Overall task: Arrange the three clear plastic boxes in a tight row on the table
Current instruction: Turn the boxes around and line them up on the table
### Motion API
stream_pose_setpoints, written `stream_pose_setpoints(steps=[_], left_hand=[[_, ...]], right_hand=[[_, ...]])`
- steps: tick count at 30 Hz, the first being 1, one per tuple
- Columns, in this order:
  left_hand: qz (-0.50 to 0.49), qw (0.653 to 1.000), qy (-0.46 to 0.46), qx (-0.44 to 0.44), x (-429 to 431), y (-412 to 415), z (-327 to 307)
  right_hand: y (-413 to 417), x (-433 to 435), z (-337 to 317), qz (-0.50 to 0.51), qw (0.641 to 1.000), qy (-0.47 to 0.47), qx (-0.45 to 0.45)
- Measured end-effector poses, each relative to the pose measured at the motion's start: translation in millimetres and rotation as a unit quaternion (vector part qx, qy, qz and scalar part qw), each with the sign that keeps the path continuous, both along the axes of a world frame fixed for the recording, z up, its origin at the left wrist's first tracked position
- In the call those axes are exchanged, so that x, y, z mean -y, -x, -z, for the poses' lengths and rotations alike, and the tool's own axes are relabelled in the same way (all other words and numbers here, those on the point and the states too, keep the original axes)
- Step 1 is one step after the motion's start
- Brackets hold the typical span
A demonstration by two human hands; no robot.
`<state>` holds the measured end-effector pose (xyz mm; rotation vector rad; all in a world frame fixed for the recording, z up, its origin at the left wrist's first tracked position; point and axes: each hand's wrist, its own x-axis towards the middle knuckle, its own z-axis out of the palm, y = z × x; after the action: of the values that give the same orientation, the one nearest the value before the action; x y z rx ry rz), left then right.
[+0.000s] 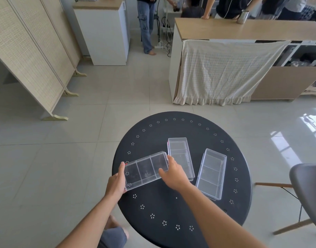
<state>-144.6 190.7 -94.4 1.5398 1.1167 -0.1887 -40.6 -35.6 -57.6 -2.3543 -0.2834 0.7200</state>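
left box gripped by both hands' fingers, middle box touching, right box apart

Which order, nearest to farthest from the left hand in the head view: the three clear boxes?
1. Left box, held in the left hand, at the table's left edge.
2. Middle box, past the right hand.
3. Right box, angled, farthest right.

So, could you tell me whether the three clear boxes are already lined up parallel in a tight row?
No, the left box lies crosswise in both hands while the middle box and right box sit apart.
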Motion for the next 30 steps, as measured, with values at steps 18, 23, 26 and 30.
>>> stream_pose_setpoints(steps=[18,23,26,30], left_hand=[[0.030,0.994,-0.100,-0.009,25.3,4.0,21.5],[-0.029,0.998,-0.059,0.000,40.0,-5.0,26.5],[-0.042,0.998,-0.036,0.006,44.4,-6.3,29.1],[-0.064,0.995,-0.080,-0.010,58.7,1.4,34.4]], right_hand=[[2.3,42.8,11.6,0.070,0.984,0.029,0.163],[6.3,65.5,29.4,0.029,0.987,0.123,0.104],[12.3,73.8,42.9,0.022,0.980,0.154,0.128],[20.0,73.1,48.4,0.062,0.968,0.169,0.174]])
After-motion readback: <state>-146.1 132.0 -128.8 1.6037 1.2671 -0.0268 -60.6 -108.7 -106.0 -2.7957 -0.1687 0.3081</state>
